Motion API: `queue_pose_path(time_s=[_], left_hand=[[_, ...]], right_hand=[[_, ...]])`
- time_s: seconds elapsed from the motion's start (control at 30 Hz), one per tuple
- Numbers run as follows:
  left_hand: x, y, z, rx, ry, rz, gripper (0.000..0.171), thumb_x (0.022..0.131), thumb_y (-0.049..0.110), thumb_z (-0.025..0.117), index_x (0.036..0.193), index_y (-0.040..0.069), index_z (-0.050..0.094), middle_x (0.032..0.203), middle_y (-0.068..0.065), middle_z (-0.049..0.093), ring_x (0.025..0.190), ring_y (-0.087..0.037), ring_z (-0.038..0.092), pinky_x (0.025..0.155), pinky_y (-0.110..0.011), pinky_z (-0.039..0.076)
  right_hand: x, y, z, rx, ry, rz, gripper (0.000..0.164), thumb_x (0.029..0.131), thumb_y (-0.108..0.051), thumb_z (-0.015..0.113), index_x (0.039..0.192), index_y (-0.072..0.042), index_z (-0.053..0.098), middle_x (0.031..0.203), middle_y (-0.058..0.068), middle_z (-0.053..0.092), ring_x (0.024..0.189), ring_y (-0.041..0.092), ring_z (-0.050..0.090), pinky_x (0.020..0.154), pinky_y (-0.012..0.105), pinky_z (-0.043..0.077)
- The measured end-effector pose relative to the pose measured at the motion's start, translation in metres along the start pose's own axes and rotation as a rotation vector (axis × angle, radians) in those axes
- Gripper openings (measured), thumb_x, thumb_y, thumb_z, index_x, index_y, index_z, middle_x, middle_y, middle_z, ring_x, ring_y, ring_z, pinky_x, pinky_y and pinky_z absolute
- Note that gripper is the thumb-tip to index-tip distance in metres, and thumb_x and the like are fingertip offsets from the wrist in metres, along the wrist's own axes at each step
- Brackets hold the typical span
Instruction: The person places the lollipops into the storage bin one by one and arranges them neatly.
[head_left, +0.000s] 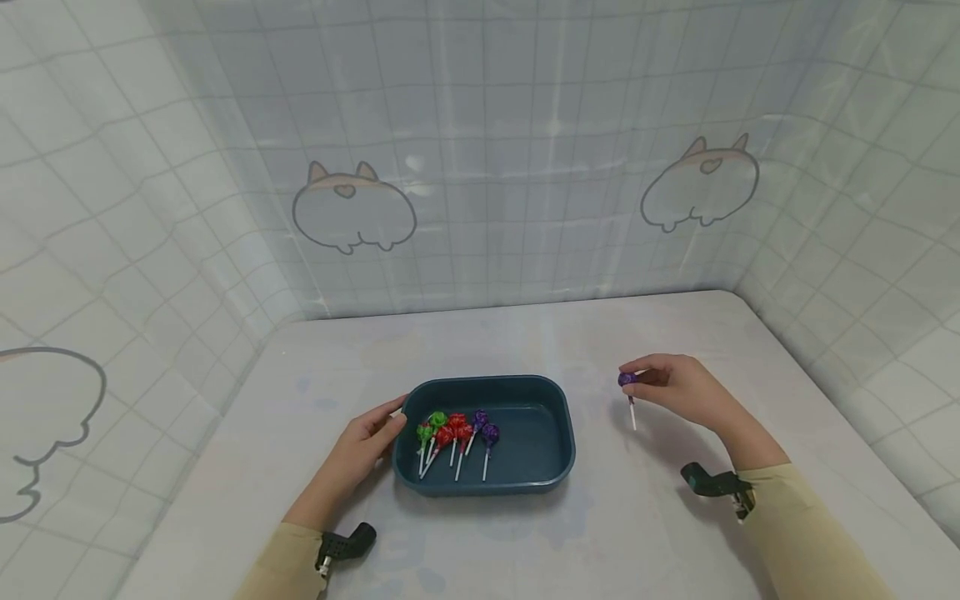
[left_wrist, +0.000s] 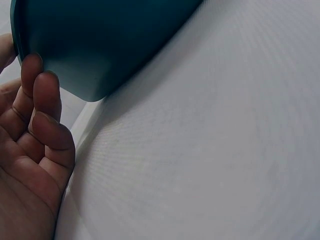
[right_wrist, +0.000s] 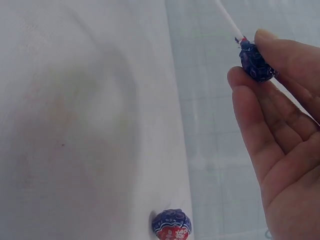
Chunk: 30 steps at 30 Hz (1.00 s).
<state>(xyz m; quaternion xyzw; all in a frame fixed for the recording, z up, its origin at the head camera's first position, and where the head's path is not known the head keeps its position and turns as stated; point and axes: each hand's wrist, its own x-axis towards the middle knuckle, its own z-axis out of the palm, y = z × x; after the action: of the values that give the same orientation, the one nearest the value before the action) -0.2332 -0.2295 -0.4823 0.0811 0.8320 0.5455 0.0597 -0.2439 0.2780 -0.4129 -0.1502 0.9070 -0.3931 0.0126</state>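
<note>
A dark teal rectangular box (head_left: 536, 485) sits on the table, and several lollipops with green, red and purple wrappers lie in its left half. My left hand (head_left: 367, 440) holds the box at its left end, its curled fingers (left_wrist: 47, 95) against the outer wall. To the right of the box, my right hand (head_left: 678, 387) pinches a purple lollipop (head_left: 627, 379) by its wrapped head above the table, the white stick pointing down in the head view. Another purple-and-red wrapped lollipop (right_wrist: 171, 225) lies on the table in the right wrist view; the right hand seems to hide it from the head view.
The pale table (head_left: 487, 550) runs up to a white grid-patterned curtain (head_left: 510, 217) at the back and both sides. A black wrist mount (head_left: 348, 543) sticks out from the left sleeve, another wrist mount (head_left: 712, 482) from the right.
</note>
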Motion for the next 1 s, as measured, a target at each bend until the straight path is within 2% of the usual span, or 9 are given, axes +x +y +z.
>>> queue_pose_path(time_s=[0.2,0.4,0.53,0.67,0.87,1.0], left_hand=[[-0.002,0.002,-0.002,0.005,0.009,-0.012,0.050,0.098,0.046,0.059,0.141,0.023,0.055,0.089,-0.012,0.061,0.078,-0.028,0.057,0.066,-0.033,0.050],[-0.001,0.005,0.007,-0.004,-0.001,-0.010,0.047,0.099,0.042,0.059,0.142,0.024,0.054,0.090,-0.012,0.062,0.079,-0.028,0.057,0.066,-0.034,0.050],[0.004,0.010,0.011,0.025,-0.015,0.010,0.047,0.099,0.042,0.058,0.143,0.025,0.053,0.086,-0.012,0.060,0.077,-0.028,0.055,0.063,-0.033,0.048],[0.011,0.013,0.012,0.030,-0.029,0.027,0.048,0.099,0.045,0.058,0.143,0.025,0.053,0.085,-0.011,0.059,0.075,-0.028,0.055,0.061,-0.033,0.047],[0.015,0.012,0.014,0.003,-0.041,0.032,0.048,0.099,0.043,0.058,0.143,0.024,0.053,0.086,-0.011,0.061,0.074,-0.027,0.055,0.061,-0.033,0.047],[0.013,0.009,0.015,-0.012,-0.034,0.017,0.050,0.098,0.045,0.059,0.143,0.023,0.053,0.088,-0.011,0.062,0.076,-0.027,0.056,0.062,-0.033,0.048]], right_hand=[[0.003,-0.001,0.001,0.009,0.021,-0.048,0.040,0.091,-0.031,0.073,0.126,-0.011,0.068,0.113,0.002,0.070,0.101,0.019,0.068,0.083,0.035,0.054],[0.000,-0.002,-0.006,-0.011,0.019,-0.010,0.044,0.090,-0.037,0.074,0.125,-0.012,0.069,0.112,-0.001,0.069,0.100,0.018,0.066,0.086,0.037,0.053],[-0.007,-0.001,-0.009,0.003,0.030,0.014,0.045,0.089,-0.042,0.074,0.123,-0.014,0.070,0.108,-0.003,0.070,0.097,0.017,0.066,0.083,0.030,0.053],[-0.009,-0.006,-0.007,0.057,0.032,-0.004,0.040,0.089,-0.038,0.074,0.121,-0.015,0.071,0.109,-0.002,0.071,0.097,0.016,0.067,0.082,0.026,0.053],[0.008,-0.027,0.004,0.032,-0.024,-0.047,0.037,0.090,-0.034,0.074,0.121,-0.015,0.071,0.109,-0.001,0.070,0.098,0.016,0.067,0.084,0.033,0.054],[0.023,-0.043,0.016,0.035,-0.089,-0.092,0.039,0.088,-0.033,0.076,0.121,-0.013,0.070,0.107,-0.003,0.070,0.095,0.014,0.067,0.082,0.032,0.054]])
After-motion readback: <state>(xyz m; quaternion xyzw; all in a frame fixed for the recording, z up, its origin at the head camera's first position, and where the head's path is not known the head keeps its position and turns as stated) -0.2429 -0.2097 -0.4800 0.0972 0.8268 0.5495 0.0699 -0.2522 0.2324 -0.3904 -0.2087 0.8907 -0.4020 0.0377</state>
